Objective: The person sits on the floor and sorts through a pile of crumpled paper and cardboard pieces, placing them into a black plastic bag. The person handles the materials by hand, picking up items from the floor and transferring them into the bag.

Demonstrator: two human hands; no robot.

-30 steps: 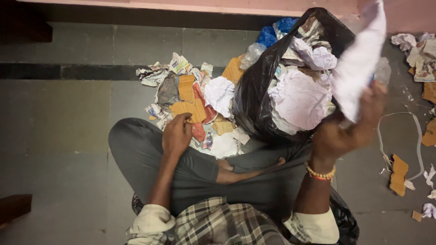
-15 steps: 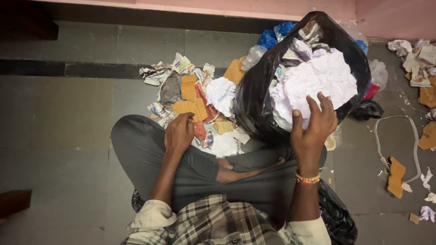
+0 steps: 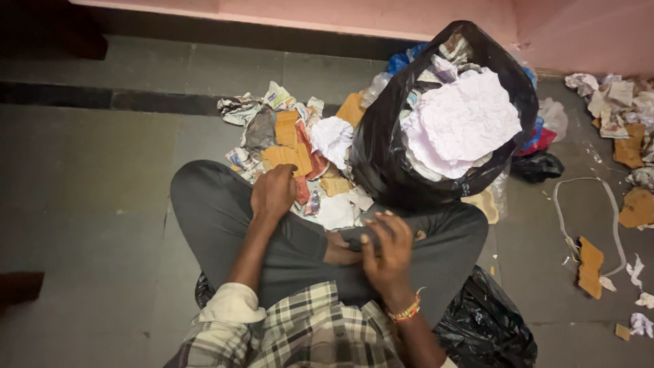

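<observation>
I sit cross-legged on the floor. My left hand (image 3: 273,193) rests curled on my left knee, its fingers at the edge of a pile of crumpled paper and brown cardboard scraps (image 3: 300,153); whether it grips a scrap is unclear. My right hand (image 3: 387,251) hovers over my lap with fingers spread and nothing in it. A black rubbish bag (image 3: 381,157) stands open in front of my right knee, stuffed with paper, a large crumpled white sheet (image 3: 466,119) on top.
More paper and cardboard scraps (image 3: 616,116) lie at the right, with a white strap loop (image 3: 584,204) and a cardboard piece (image 3: 589,262). A second black bag (image 3: 487,327) lies by my right hip. A pink wall (image 3: 340,13) runs along the back.
My right hand dropped the white sheet into the bag and drew back to my lap. My left hand stayed on the knee.
</observation>
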